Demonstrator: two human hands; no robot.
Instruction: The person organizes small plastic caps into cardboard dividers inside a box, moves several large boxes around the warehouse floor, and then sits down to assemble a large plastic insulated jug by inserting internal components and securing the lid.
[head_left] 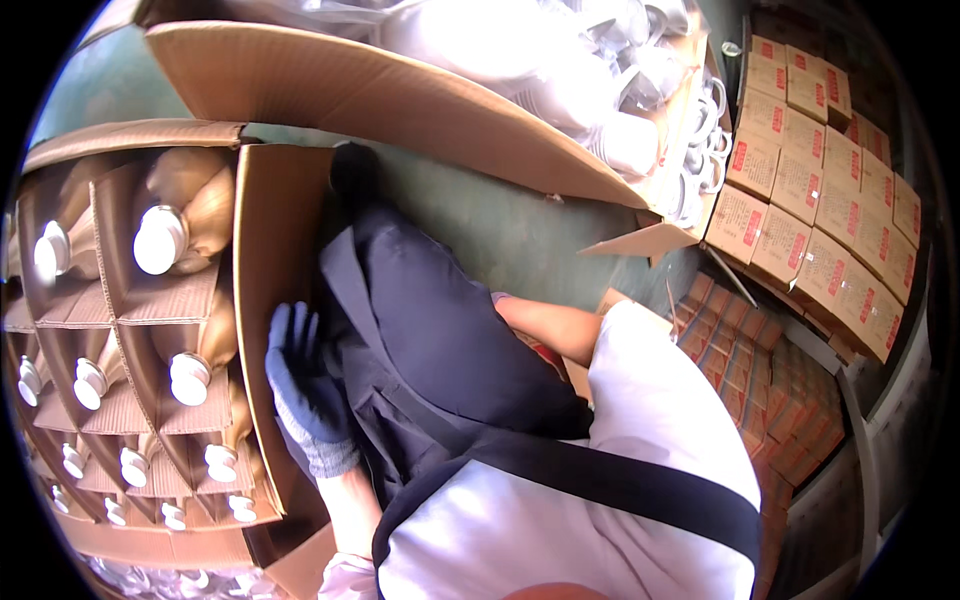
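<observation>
Left fingers (281, 335) apart by bottle carton (282, 215), right fingers hidden behind leg (440, 320), stacked boxes (790, 190)

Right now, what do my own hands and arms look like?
Your left hand wears a dark blue glove with a light grey knitted cuff. White sleeves leave both forearms partly bare; your right hand is hidden behind your leg.

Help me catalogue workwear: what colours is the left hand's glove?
The glove is dark blue with a grey cuff; best in the head view.
</observation>
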